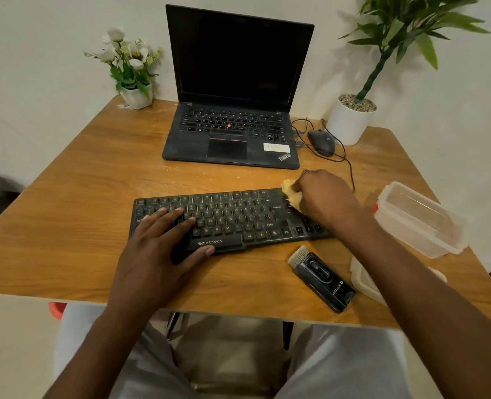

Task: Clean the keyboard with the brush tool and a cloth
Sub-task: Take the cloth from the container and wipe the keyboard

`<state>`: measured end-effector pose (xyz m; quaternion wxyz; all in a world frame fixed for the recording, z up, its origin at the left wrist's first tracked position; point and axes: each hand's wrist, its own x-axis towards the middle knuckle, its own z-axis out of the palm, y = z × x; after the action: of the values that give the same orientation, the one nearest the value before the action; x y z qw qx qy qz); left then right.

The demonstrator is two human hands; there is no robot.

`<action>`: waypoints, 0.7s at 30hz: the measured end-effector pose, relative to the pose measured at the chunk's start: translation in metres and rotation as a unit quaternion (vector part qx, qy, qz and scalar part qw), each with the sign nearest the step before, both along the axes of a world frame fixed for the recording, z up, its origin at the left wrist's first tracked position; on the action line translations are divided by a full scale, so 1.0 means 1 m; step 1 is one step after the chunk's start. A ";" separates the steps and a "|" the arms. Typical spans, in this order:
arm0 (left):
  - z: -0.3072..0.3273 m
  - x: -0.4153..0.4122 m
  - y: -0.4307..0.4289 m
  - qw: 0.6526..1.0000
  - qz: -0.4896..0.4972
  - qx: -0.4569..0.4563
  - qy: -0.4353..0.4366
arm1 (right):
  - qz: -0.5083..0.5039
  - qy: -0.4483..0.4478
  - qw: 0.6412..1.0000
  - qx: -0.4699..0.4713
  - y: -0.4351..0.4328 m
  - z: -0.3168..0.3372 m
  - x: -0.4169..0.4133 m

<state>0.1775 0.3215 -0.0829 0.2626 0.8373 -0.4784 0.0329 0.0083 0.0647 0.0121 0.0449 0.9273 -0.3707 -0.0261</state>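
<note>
A wooden table (pixel 80 197) carries a black keyboard (pixel 238 220) near its front edge, with an open black laptop (pixel 232 131) just behind the keyboard, screen dark. A clear plastic container (pixel 419 220) sits off the keyboard's right end. The person's left hand (pixel 158 249) lies flat on the keyboard's left keys, fingers straight, thumb on its front edge. The right hand (pixel 324 197) - fingers curled round a yellow cloth (pixel 291 194) - presses it onto the keyboard's right end. The brush tool (pixel 322 279) lies in front of the keyboard's right end, bristles towards it.
</note>
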 end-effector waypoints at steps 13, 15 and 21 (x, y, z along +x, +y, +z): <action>0.001 0.000 0.000 1.000 0.001 0.006 0.007 | -0.002 0.003 1.000 0.003 -0.025 -0.008 -0.017; 0.001 0.000 0.001 1.000 0.000 0.006 0.003 | -0.012 0.002 1.000 -0.008 -0.019 -0.008 -0.009; 0.001 -0.001 0.000 1.000 0.002 0.013 0.001 | 0.077 -0.060 0.993 0.064 -0.003 -0.025 0.014</action>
<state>0.1767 0.3219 -0.0816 0.2519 0.8418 -0.4767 0.0266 0.0224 0.0620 -0.0130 -0.0347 0.9540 -0.2977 0.0093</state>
